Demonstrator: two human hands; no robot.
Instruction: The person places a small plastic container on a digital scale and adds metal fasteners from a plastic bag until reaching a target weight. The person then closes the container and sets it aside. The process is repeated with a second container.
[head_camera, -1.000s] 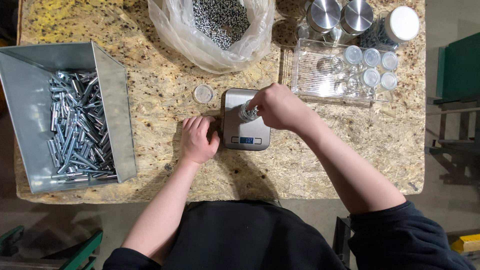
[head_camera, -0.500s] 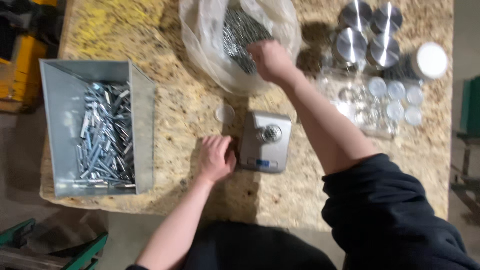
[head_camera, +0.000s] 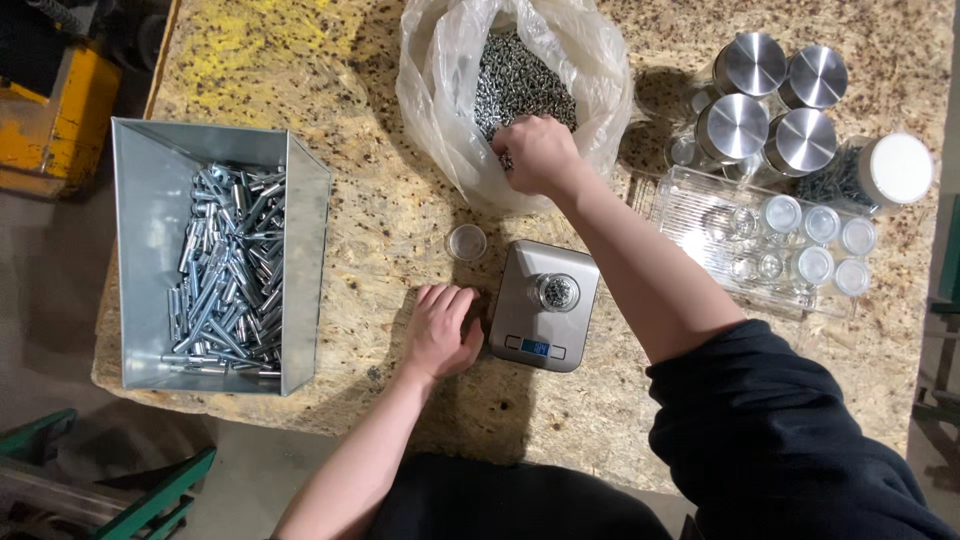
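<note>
Chipboard table (head_camera: 330, 250): right hand's (head_camera: 535, 152) fingertips hidden among bagged screws (head_camera: 520, 80)

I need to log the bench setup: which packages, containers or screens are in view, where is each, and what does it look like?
Plastic bag: top centre, clear, open, holding small metal parts; right hand inside it.
Scale screen: small blue rectangle on the silver scale's near edge, beside the left hand.
Metal bin: left, grey, rectangular, holding bolts.
Jars: top right, silver round lids.
Clear tray: right, holding small vials.
</note>
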